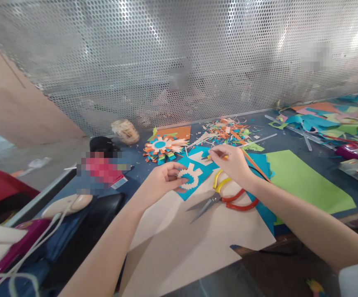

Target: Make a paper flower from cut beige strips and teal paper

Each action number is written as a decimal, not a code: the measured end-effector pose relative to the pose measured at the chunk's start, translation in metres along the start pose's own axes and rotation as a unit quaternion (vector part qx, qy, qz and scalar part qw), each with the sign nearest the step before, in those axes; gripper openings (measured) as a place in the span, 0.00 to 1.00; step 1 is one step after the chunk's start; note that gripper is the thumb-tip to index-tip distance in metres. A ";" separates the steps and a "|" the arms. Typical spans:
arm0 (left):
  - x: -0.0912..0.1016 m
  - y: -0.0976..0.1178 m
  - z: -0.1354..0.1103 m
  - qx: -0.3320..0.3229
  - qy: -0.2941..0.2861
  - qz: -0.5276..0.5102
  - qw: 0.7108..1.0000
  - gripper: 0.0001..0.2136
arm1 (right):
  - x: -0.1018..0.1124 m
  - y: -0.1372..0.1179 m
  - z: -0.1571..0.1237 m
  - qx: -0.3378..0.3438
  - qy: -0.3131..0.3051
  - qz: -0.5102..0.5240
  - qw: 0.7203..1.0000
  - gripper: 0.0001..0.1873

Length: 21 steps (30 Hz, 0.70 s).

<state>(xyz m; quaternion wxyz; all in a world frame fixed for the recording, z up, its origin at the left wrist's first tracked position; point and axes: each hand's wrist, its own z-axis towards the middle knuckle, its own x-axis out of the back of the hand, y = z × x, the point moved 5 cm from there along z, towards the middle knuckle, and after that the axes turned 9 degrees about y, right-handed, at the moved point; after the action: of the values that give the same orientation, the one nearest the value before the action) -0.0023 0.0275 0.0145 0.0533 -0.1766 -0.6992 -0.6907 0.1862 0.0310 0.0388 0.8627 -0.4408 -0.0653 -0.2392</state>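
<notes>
My left hand (166,179) grips a cream paper ring (194,180) with a toothed edge and small tabs, thumb and fingers closed at its left side. Under the ring lies blue paper (186,194). My right hand (230,163) is closed in a pinch just right of the ring, around a slim yellow tool with a dark tip (206,158); its kind is mostly hidden. Below that hand, scissors (217,197) with one yellow and one red handle lie on large cream paper sheets (191,243), blades parted and pointing left.
Fringed paper flowers (159,145) and a heap of coloured scraps (228,131) lie behind my hands. Green paper (309,181) is at the right. A white glue gun (70,205) with a cord lies left. Perforated metal (166,53) closes the back.
</notes>
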 end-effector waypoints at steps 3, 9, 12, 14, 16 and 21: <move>0.001 0.003 -0.001 -0.060 0.052 0.084 0.993 0.15 | 0.001 -0.003 0.001 0.016 0.004 0.012 1.000 0.08; -0.003 0.009 -0.004 -0.176 0.101 0.216 0.955 0.11 | -0.007 -0.011 -0.005 0.066 -0.049 0.027 0.996 0.07; -0.005 0.008 -0.005 -0.238 0.129 0.297 0.916 0.08 | -0.006 -0.015 -0.006 0.085 -0.048 0.024 0.995 0.07; -0.006 0.010 -0.008 -0.306 0.135 0.333 0.882 0.07 | -0.005 -0.017 -0.006 0.097 -0.045 0.028 0.994 0.08; -0.008 0.013 -0.014 -0.384 0.124 0.347 0.847 0.07 | -0.003 -0.020 -0.007 0.112 -0.040 0.031 0.992 0.08; -0.010 0.023 -0.031 -0.516 0.129 0.379 0.757 0.08 | 0.000 -0.028 -0.012 0.182 -0.031 0.046 0.982 0.08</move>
<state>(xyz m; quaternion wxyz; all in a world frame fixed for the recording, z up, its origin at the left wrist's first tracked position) 0.0093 -0.0048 0.0342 0.3015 -0.3373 -0.0988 -0.8863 0.1713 0.0072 0.0519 0.9361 -0.2863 -0.1138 -0.1700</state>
